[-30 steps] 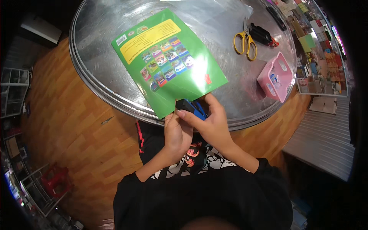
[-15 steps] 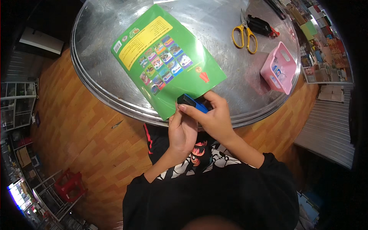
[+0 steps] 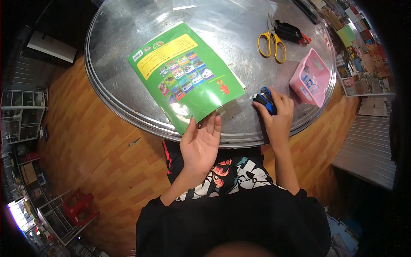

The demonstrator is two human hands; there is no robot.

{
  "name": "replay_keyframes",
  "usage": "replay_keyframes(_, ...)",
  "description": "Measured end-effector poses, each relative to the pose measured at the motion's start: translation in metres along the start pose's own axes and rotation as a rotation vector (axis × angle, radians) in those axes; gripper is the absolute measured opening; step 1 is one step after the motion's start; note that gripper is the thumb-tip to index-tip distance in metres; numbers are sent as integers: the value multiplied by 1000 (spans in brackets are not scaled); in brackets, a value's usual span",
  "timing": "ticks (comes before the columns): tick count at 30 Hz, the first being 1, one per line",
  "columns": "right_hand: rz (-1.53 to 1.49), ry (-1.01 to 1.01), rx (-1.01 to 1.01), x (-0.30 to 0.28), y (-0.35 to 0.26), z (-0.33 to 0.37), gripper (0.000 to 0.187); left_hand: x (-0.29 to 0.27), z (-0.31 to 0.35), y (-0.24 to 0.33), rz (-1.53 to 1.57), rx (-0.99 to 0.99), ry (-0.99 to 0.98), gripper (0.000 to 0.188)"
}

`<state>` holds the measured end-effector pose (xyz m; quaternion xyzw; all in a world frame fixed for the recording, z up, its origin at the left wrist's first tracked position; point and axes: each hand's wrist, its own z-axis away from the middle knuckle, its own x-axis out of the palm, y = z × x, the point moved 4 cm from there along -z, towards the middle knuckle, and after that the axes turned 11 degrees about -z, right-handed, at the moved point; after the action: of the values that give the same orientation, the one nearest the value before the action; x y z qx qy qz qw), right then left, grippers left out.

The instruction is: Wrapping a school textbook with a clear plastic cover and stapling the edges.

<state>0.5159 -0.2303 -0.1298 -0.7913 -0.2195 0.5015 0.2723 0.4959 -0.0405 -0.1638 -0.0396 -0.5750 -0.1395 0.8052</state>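
A green book point(image 3: 195, 92) with a yellow panel and rows of small pictures lies at a slant on the round metal table. My left hand point(image 3: 199, 147), palm up, grips its near corner, thumb on the cover and the other fingertips partly hidden beneath. To the right of the book, my right hand point(image 3: 278, 109) is closed round a blue and black stapler point(image 3: 264, 101), held apart from the book over the table's near right part.
Yellow-handled scissors point(image 3: 271, 40) and a black tool with a red end point(image 3: 290, 32) lie at the far right. A pink plastic basket point(image 3: 317, 77) with small items inside stands near the right rim of the metal table point(image 3: 115, 81). A red stool point(image 3: 80, 207) is on the floor at left.
My right hand has carried the stapler away from the book's near edge to the right. The book lies lower and flatter on the table, and my left palm has turned upward.
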Motion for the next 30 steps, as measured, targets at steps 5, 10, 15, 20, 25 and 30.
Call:
replay_keyframes(5, 179, -14, -84, -1, -10, -7, 55, 4, 2, 6, 16, 47, -10, 25)
replay_keyframes(10, -282, -145, -246, -1, -55, -16, 46, 2, 2, 4, 12, 19, -37, 24)
replay_keyframes(15, -314, 1, -636, 4, -75, -37, 22, 7, 11, 6, -23, 50, 30, 26)
replay_keyframes(20, -473, -10, -840, 2, -88, -48, 30, 7, 34, 10, -834, 50, -15, 21)
replay_keyframes(25, -667, -131, -1036, 6, -163, -40, 25, 68, 67, 51, -1869, 1385, 113, 38)
replay_keyframes(30, -742, -204, -1044, 7, -198, -31, 26, 65, 77, 76, -1817, 1605, 452, 48)
